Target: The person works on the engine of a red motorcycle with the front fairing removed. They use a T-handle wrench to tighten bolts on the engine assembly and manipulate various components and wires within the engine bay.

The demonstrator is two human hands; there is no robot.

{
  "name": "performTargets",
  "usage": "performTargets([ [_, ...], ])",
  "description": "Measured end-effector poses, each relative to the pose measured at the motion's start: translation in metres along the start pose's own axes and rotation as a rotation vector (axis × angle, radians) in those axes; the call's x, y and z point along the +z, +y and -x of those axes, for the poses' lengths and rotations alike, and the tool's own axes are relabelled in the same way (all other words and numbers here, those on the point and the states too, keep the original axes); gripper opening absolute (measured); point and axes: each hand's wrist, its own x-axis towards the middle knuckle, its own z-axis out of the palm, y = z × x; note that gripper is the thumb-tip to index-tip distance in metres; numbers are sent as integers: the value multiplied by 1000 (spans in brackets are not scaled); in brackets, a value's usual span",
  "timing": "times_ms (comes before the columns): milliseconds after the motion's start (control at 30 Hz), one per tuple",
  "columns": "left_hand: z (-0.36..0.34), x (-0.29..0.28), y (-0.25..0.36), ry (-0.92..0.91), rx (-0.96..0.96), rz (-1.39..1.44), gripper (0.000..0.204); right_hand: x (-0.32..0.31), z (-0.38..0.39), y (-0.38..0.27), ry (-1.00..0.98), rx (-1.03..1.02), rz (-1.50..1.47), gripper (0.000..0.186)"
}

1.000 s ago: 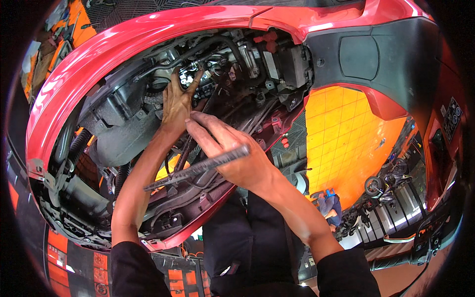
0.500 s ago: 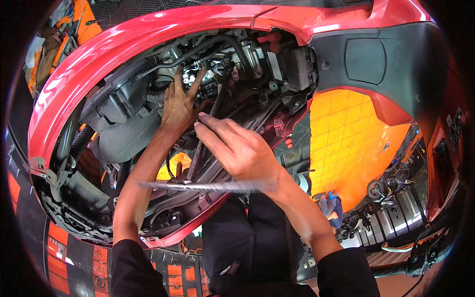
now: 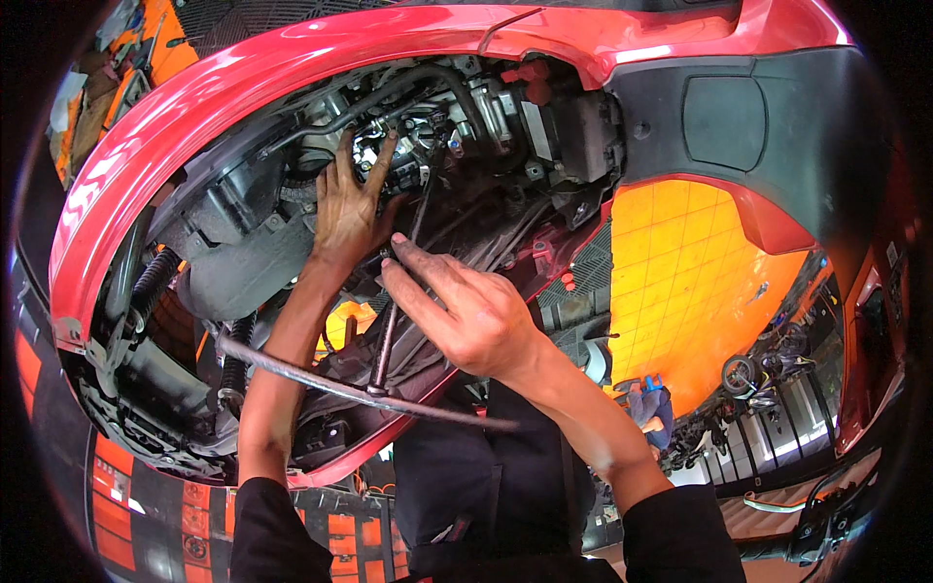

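A T-handle wrench (image 3: 384, 352) slants down into the engine, its long shaft crossing the opening and its crossbar lying obliquely over my left forearm. My right hand (image 3: 476, 313) has its fingers bent around the middle of the shaft, the fingertips on its left side. My left hand (image 3: 348, 219) reaches further in, with two fingers spread apart against the engine (image 3: 408, 136) near its shiny metal parts. Nothing shows in that hand. The wrench's far end is lost among dark parts, so I cannot see what it sits on.
Red body panels (image 3: 292, 49) of a scooter frame the opening. A black hose (image 3: 394, 92) runs across the engine, and a coil spring (image 3: 154, 282) stands at the left. To the right lies an orange tiled floor (image 3: 671, 282), with a person (image 3: 649, 408) beyond.
The wrench's crossbar has turned, its left end now higher and its right end lower. Both hands stay in nearly the same place, the right one still at the shaft.
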Motion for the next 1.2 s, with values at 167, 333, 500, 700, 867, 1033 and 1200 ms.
performTargets([
  [167, -2, -1, 4, 26, -3, 10, 94, 0, -4, 0, -3, 27, 15, 36],
  [333, 1, -2, 3, -6, -27, 30, 95, 4, -3, -9, 4, 43, -11, 41],
  [500, 2, 2, 2, -2, -33, 24, 96, 1, -8, 0, 67, 52, 76, 39],
  [700, 3, 4, -2, -26, -53, 31, 94, -5, -24, -9, -52, 87, -51, 35],
  [867, 2, 5, -2, -13, -40, 38, 84, 10, -26, -4, 45, 95, -12, 39],
  [1033, 4, 13, -2, -34, -72, -4, 77, 19, -42, -6, 18, 89, -21, 35],
  [1200, 2, 12, -7, -54, -67, 71, 80, 25, -35, -1, 107, 58, 19, 30],
])
